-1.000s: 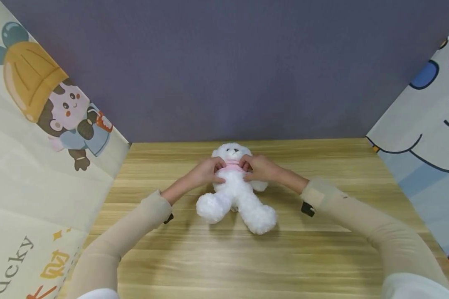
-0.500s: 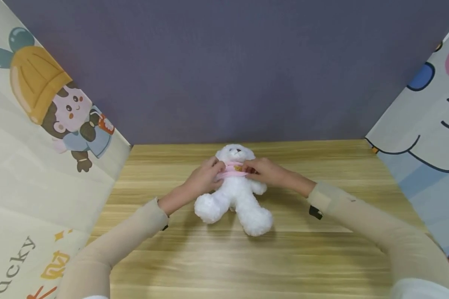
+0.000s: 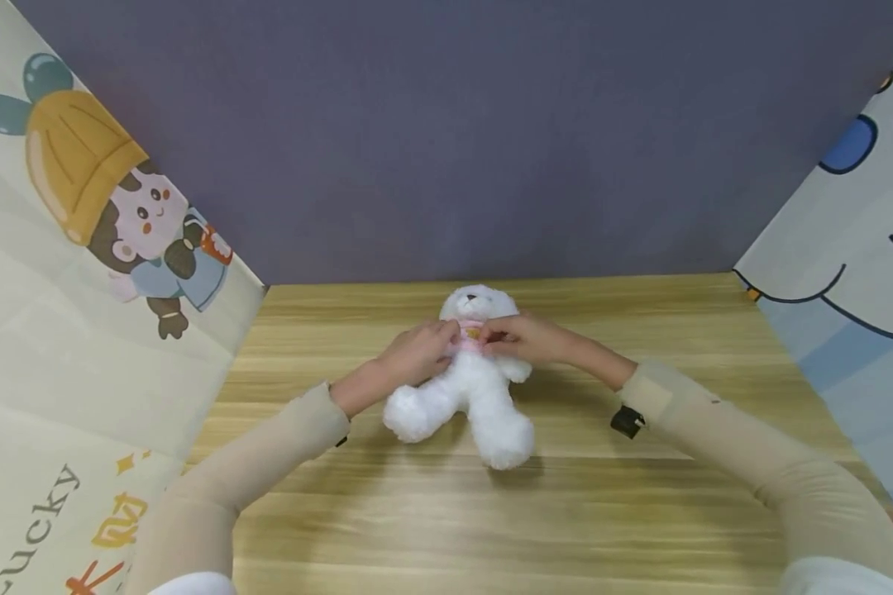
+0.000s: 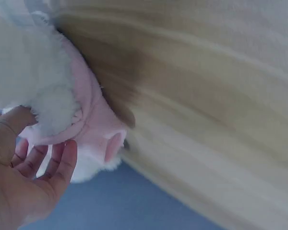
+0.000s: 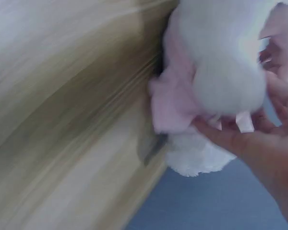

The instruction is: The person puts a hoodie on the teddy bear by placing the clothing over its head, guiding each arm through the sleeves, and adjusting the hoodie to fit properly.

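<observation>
A white plush bear point(image 3: 465, 384) lies on its back, head toward the far wall and legs toward me. It wears a small pink shirt point(image 3: 467, 340) with a gold patch on the chest. At the left of its chest, my left hand point(image 3: 420, 351) grips the shirt; in the left wrist view its fingers curl at the garment's edge point(image 4: 89, 132) beside a furry arm. My right hand point(image 3: 530, 339) pinches the shirt on the other side. An empty-looking pink sleeve point(image 5: 175, 108) shows near that thumb in the right wrist view. Both hands hide parts of the shirt.
The bear lies near the back of a wood-grain tabletop point(image 3: 446, 529). A dark grey-blue wall point(image 3: 461, 140) rises behind it. Cartoon-printed panels stand at the left point(image 3: 15, 330) and right point(image 3: 826, 273). A small black device point(image 3: 628, 421) is at my right cuff.
The pink shirt, bunched near the neck a second ago, now spreads lower on the chest with its gold patch visible. The bear's head has shifted right and tipped back; my left hand moved slightly right.
</observation>
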Demonstrator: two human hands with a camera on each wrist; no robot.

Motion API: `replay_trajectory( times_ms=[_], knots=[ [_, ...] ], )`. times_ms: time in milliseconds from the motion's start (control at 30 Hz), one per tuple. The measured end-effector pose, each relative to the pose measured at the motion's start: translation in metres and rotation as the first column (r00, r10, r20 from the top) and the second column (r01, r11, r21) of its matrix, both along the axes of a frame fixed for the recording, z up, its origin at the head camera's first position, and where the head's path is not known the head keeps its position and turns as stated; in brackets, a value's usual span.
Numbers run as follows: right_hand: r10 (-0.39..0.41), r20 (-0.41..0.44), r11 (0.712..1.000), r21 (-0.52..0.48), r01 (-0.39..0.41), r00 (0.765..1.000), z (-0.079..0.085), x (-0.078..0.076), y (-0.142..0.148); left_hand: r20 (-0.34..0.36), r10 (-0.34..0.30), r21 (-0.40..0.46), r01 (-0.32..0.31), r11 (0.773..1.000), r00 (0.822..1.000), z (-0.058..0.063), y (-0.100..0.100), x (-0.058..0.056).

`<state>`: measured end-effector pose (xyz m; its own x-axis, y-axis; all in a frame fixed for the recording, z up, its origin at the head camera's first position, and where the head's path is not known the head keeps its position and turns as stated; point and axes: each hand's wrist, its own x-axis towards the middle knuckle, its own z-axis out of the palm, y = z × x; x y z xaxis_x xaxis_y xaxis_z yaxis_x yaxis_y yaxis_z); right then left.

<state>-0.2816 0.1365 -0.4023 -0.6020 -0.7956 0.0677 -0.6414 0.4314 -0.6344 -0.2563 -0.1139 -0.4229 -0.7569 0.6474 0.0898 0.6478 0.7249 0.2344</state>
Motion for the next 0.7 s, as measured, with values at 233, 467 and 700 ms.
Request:
replay_trajectory(
  times_ms=[233, 467, 700],
  knots=[
    [-0.013, -0.108, 0.997, 0.072, 0.021, 0.994, -0.002, 0.005, -0.002, -0.012, 0.044, 0.068, -0.043, 0.997, 0.999, -0.017, 0.004, 0.011],
    [0.06, -0.419, 0.998, 0.019, -0.057, 0.906, -0.016, 0.009, 0.004, -0.212, 0.017, 0.066, -0.003, 0.998, 0.977, -0.022, 0.004, 0.021],
    [0.011, -0.344, 1.0, -0.008, -0.015, 0.939, -0.016, 0.014, 0.024, -0.24, -0.019, 0.13, 0.052, 0.99, 0.971, -0.021, 0.004, 0.03]
  ],
)
